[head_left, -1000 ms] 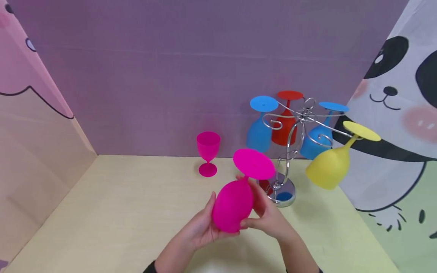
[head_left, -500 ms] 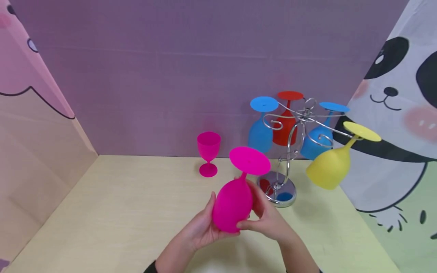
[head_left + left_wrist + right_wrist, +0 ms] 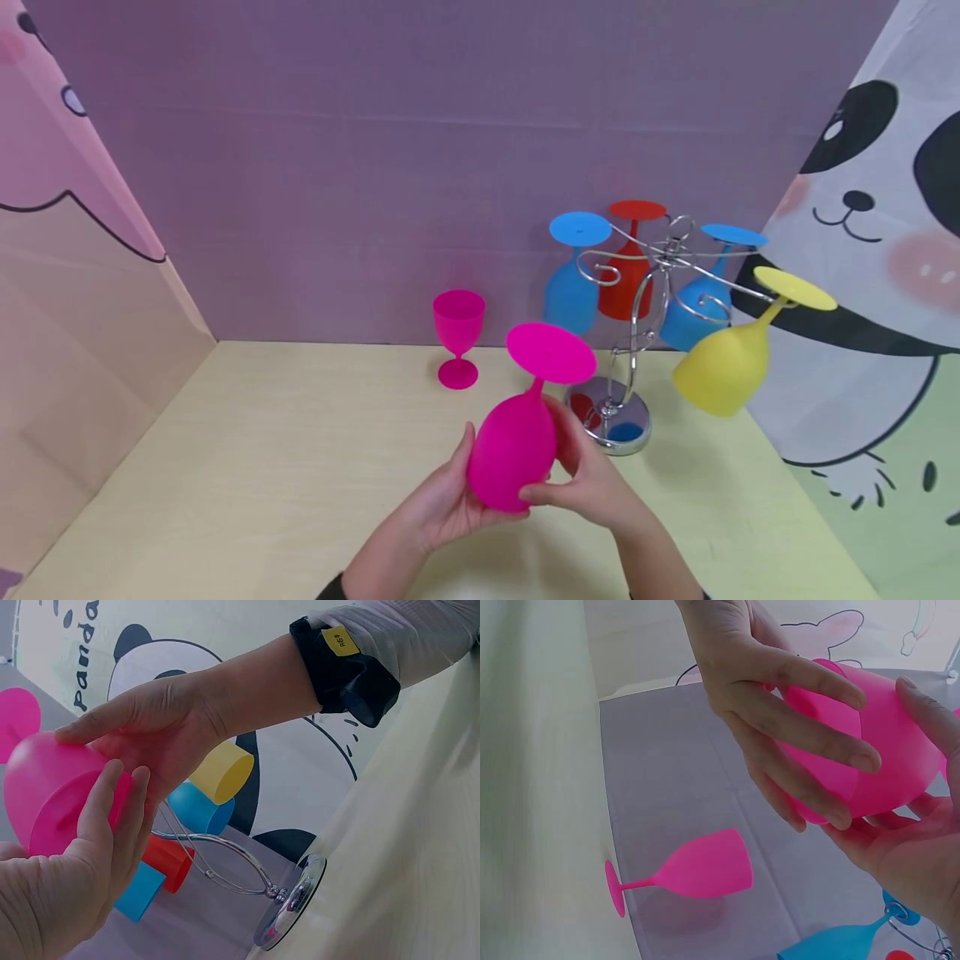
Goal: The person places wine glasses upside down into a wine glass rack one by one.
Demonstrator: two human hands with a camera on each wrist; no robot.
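Both hands hold a bright pink goblet (image 3: pixel 512 454) upside down, tilted, with its round foot on top and its stem showing above the bowl. My left hand (image 3: pixel 446 504) cups the bowl from the left, fingers under the rim and thumb up its side. On the other side, my right hand (image 3: pixel 588 479) grips the bowl, its thumb low near the rim; some of its fingers are hidden behind. In the left wrist view the left fingers (image 3: pixel 105 799) lie across the bowl's mouth. A chrome stemware rack (image 3: pixel 633 333) stands just beyond the right hand.
A second pink goblet (image 3: pixel 458 333) stands upright near the back wall. Two blue goblets (image 3: pixel 573 292), a red goblet (image 3: pixel 626 279) and a yellow goblet (image 3: pixel 723 367) hang upside down from the rack's arms. Printed cloth walls enclose the pale table (image 3: pixel 262 450).
The held goblet's foot has tipped slightly up and to the left, and the right thumb has shifted a little left along the bowl. The rack and the standing goblet look unchanged.
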